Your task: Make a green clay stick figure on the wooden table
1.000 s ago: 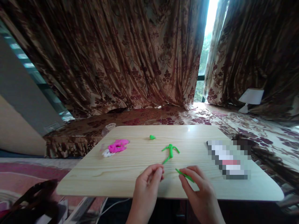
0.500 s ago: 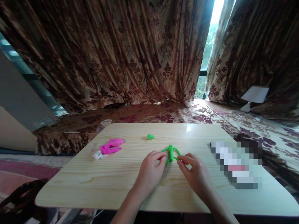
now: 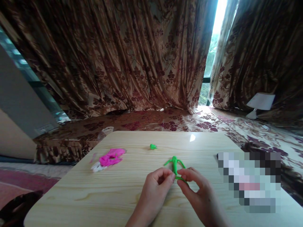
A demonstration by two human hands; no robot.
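Observation:
A small green clay figure point(image 3: 174, 164) with a rounded top and two thin curved arms lies on the table. My left hand point(image 3: 158, 184) is closed, thumb and index finger pinched at the figure's lower end. A thin green clay strand point(image 3: 180, 178) runs from that end to the right. My right hand point(image 3: 197, 184) pinches this strand between thumb and fingers, with part of it hidden behind the fingertips. Farther back lies a separate small green clay piece point(image 3: 153, 146).
Crumpled bright pink material point(image 3: 112, 157) with a white part point(image 3: 96, 167) lies at the left of the table point(image 3: 94, 195). A blurred-out flat object point(image 3: 248, 183) is at the right. Behind stand a covered ledge point(image 3: 165, 121), curtains and a white lamp point(image 3: 261, 101).
My left hand has shifted from the figure's left side to its lower end, uncovering the left arm. My right hand has moved lower along with the strand. The view has tilted slightly up.

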